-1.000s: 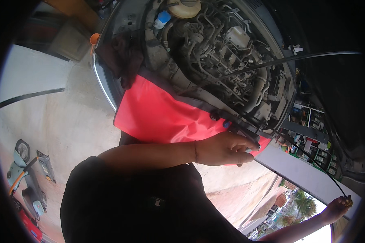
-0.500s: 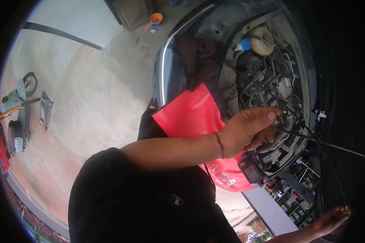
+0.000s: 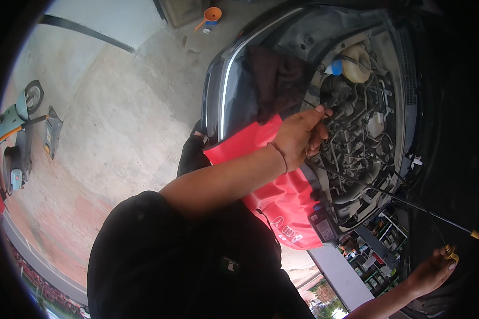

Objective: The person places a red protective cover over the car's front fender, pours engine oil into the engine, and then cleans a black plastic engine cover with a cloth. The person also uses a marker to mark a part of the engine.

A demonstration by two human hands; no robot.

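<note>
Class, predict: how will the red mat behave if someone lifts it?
The red mat will probably flop rather than stay flat, since it drapes with soft creases. It may be light for its size, as it looks like thin sheet. Its smooth sheen suggests it might slide easily.

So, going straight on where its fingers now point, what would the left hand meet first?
The left hand would likely meet the engine hoses just short of the tan fluid reservoir, though depth is unclear.
</note>
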